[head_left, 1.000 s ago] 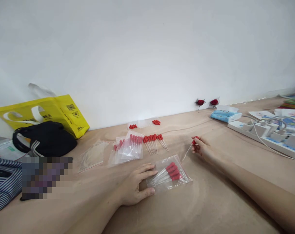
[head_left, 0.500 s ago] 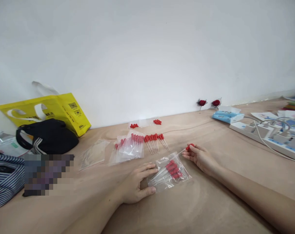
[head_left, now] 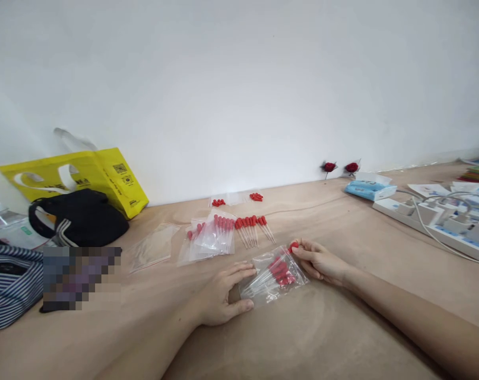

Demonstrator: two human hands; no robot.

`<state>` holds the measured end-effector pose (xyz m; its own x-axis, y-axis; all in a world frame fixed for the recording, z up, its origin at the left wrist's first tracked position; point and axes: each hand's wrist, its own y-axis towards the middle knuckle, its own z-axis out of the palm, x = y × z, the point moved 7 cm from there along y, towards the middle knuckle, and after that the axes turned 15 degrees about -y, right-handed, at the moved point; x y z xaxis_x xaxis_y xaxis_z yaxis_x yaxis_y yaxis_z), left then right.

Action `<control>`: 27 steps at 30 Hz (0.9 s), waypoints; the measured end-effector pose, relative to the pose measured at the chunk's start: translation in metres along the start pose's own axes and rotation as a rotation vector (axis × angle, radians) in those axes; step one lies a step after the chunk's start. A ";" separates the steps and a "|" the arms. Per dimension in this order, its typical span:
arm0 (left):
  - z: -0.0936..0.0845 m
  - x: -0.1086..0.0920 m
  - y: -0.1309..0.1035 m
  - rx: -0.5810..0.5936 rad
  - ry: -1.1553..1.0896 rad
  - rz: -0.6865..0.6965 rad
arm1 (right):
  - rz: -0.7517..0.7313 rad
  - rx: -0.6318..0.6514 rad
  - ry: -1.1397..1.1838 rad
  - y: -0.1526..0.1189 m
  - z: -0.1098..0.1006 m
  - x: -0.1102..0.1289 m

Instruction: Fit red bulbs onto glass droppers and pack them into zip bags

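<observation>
A clear zip bag (head_left: pixel 265 298) lies before me with several red-bulbed droppers (head_left: pixel 281 272) inside, their thin clear stems toward the left. My left hand (head_left: pixel 225 298) rests at the bag's left end, thumb and fingers spread and touching its edge. At the bag's upper right corner, my right hand (head_left: pixel 322 262) pinches a dropper (head_left: pixel 293 246) by its red bulb. Its stem points left into the bag's right end; how deep it reaches is hard to see.
Behind the bag are a row of loose droppers (head_left: pixel 247 226), filled bags (head_left: pixel 213 237) and a flat zip bag (head_left: pixel 154 247). Loose red bulbs (head_left: pixel 256 197) lie by the wall. Left stand a yellow tote (head_left: pixel 104 174) and black bag (head_left: pixel 88 219); right, tissues (head_left: pixel 368 189) and a power strip (head_left: pixel 441 221).
My right hand has moved left with the dropper, bringing its red bulb close to the bag's corner and its stem into the bag's end. The left hand has stayed in place.
</observation>
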<state>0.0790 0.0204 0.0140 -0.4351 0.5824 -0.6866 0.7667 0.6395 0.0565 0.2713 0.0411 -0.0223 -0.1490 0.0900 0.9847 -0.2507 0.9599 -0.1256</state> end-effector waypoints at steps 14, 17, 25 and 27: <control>0.000 0.000 0.000 -0.012 -0.028 0.017 | 0.060 0.017 -0.181 0.008 0.000 -0.006; 0.000 0.000 0.000 -0.021 -0.035 0.030 | 0.095 -0.059 -0.226 0.009 -0.005 -0.008; 0.001 0.003 0.000 -0.003 -0.021 -0.009 | 0.115 -0.109 -0.335 0.009 -0.005 -0.006; 0.001 0.004 -0.001 -0.005 -0.009 -0.024 | 0.123 -0.070 -0.343 0.009 -0.003 -0.006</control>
<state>0.0772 0.0218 0.0101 -0.4491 0.5627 -0.6940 0.7538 0.6556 0.0438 0.2729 0.0504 -0.0286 -0.4890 0.1234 0.8635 -0.1462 0.9643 -0.2206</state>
